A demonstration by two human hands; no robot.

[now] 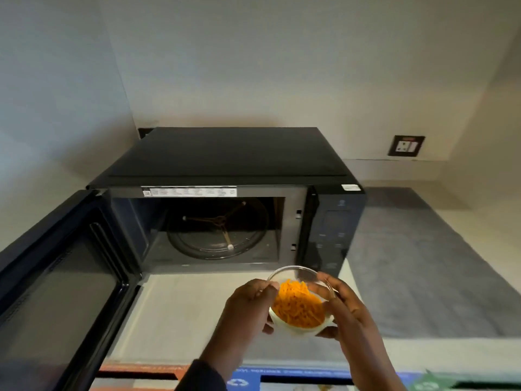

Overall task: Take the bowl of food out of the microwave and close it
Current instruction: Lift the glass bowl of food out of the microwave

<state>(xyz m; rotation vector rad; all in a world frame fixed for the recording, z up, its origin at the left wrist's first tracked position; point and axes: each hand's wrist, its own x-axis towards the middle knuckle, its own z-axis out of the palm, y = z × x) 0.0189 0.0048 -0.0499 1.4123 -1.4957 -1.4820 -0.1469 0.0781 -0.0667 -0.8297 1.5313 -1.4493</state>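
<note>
A clear glass bowl (293, 273) of orange shredded food (299, 306) is held in the air in front of the microwave, above the counter. My left hand (244, 309) grips its left rim and my right hand (345, 309) grips its right side. The black microwave (234, 156) stands at the back in the corner. Its door (56, 283) is swung wide open to the left. Inside, the glass turntable (217, 244) is bare, with the roller ring showing beneath it.
The pale counter (180, 314) runs in front of the microwave, and a grey mat (417, 263) covers it to the right. A wall socket (406, 145) sits on the right wall. Coloured bin labels (282, 379) show below the counter edge.
</note>
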